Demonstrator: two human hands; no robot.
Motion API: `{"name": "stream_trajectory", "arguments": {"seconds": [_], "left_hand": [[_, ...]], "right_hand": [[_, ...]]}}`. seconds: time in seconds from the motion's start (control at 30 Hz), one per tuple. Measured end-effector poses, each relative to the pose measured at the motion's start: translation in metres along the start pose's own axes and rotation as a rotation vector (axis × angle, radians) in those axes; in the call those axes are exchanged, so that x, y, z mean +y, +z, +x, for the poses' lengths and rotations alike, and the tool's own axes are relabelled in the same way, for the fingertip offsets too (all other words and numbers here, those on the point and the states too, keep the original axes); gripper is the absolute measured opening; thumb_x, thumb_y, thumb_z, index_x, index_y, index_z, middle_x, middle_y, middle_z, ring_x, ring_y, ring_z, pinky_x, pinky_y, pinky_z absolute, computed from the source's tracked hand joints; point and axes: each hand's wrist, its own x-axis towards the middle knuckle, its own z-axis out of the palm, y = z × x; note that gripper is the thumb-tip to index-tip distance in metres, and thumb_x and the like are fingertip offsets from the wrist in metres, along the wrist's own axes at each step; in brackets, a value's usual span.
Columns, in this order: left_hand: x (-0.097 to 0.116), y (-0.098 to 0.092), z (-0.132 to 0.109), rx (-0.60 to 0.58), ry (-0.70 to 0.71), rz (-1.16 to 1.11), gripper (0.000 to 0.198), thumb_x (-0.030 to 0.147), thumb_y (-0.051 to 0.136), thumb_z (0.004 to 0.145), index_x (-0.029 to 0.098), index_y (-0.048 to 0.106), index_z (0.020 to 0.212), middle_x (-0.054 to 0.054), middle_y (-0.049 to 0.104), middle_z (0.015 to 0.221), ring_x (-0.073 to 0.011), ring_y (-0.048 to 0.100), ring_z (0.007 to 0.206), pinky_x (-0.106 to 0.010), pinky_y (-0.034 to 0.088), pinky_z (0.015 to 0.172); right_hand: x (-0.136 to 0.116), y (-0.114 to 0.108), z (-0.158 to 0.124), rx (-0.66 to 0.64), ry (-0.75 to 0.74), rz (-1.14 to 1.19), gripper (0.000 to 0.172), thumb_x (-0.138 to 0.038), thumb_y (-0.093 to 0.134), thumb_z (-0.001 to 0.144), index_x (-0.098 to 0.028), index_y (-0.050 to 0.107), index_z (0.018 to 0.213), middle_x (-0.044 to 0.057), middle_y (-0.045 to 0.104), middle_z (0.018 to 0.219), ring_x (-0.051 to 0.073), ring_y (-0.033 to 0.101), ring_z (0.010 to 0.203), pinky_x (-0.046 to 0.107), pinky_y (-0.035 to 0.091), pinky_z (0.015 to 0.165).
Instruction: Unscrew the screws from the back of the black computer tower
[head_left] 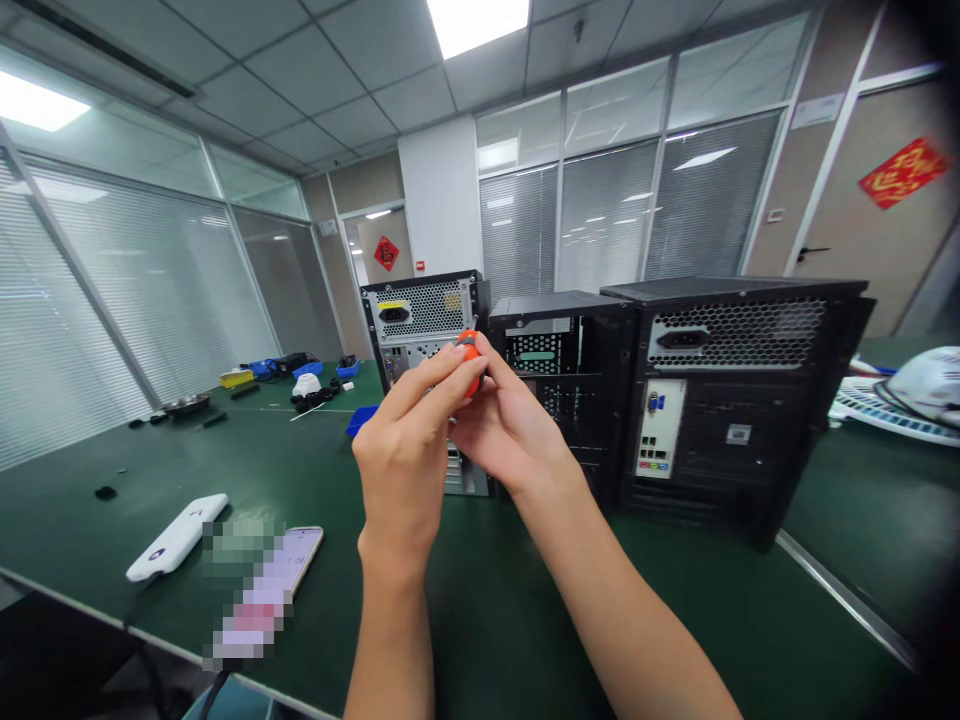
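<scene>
Both of my hands are raised in front of the back of a computer case (424, 297), their fingers closed around a screwdriver (470, 372) with an orange and black handle. My left hand (409, 425) grips the handle from the left, fingertips on top of it. From the right, my right hand (510, 420) cups it with thumb and fingers. The screwdriver is near the right rear edge of that case; its tip cannot be made out. An open black case frame (555, 300) stands just behind my right hand, and another computer case (705, 430) stands farther right.
On the green table (300, 460), a white power bank (178, 537) and a phone (281, 580) lie at the left front. Blue trays (363, 420), a metal bowl (186, 404) and small parts sit farther back. A white helmet (926, 385) rests at the right.
</scene>
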Motion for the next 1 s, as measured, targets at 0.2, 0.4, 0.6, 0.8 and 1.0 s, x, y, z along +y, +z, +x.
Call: {"name": "stream_trajectory", "arguments": {"seconds": [0.2, 0.4, 0.6, 0.8, 1.0], "left_hand": [[0.0, -0.003, -0.001, -0.031, -0.016, -0.04, 0.031, 0.007, 0.049, 0.087, 0.023, 0.066, 0.107, 0.0, 0.067, 0.113, -0.0118, 0.062, 0.106, -0.025, 0.051, 0.095], [0.001, -0.005, -0.001, -0.056, -0.004, -0.057, 0.031, 0.006, 0.05, 0.085, 0.021, 0.065, 0.108, -0.001, 0.066, 0.116, -0.0139, 0.061, 0.109, -0.029, 0.049, 0.1], [0.005, 0.001, 0.001, 0.031, -0.121, -0.072, 0.033, 0.022, 0.065, 0.079, 0.022, 0.061, 0.112, -0.003, 0.065, 0.114, -0.0158, 0.061, 0.106, -0.03, 0.051, 0.094], [0.013, 0.014, -0.001, 0.213, -0.317, 0.002, 0.039, 0.034, 0.073, 0.071, 0.017, 0.058, 0.103, -0.004, 0.062, 0.096, -0.0137, 0.059, 0.083, -0.027, 0.053, 0.074], [0.013, 0.022, -0.002, 0.243, -0.289, 0.028, 0.032, 0.032, 0.072, 0.072, 0.017, 0.056, 0.096, -0.001, 0.061, 0.086, -0.0109, 0.057, 0.073, -0.024, 0.05, 0.069]], "right_hand": [[-0.001, -0.003, 0.001, -0.027, 0.026, 0.061, 0.018, -0.031, 0.055, 0.086, -0.018, 0.064, 0.077, -0.002, 0.066, 0.071, 0.008, 0.058, 0.062, 0.02, 0.047, 0.058], [-0.002, 0.001, 0.0, -0.015, 0.027, 0.107, 0.026, -0.029, 0.048, 0.091, -0.017, 0.063, 0.074, -0.003, 0.064, 0.064, 0.006, 0.056, 0.054, 0.017, 0.045, 0.048], [-0.003, 0.001, 0.003, -0.045, 0.038, 0.075, 0.028, -0.032, 0.046, 0.091, -0.017, 0.063, 0.075, -0.002, 0.063, 0.061, 0.007, 0.053, 0.051, 0.017, 0.045, 0.048], [-0.001, -0.001, 0.004, -0.078, -0.01, -0.024, 0.033, -0.036, 0.043, 0.092, -0.017, 0.062, 0.073, 0.0, 0.064, 0.065, 0.01, 0.056, 0.056, 0.025, 0.052, 0.064], [-0.001, 0.0, 0.002, -0.101, -0.026, -0.029, 0.033, -0.032, 0.037, 0.093, -0.018, 0.065, 0.08, 0.0, 0.066, 0.065, 0.012, 0.06, 0.06, 0.029, 0.054, 0.071]]}}
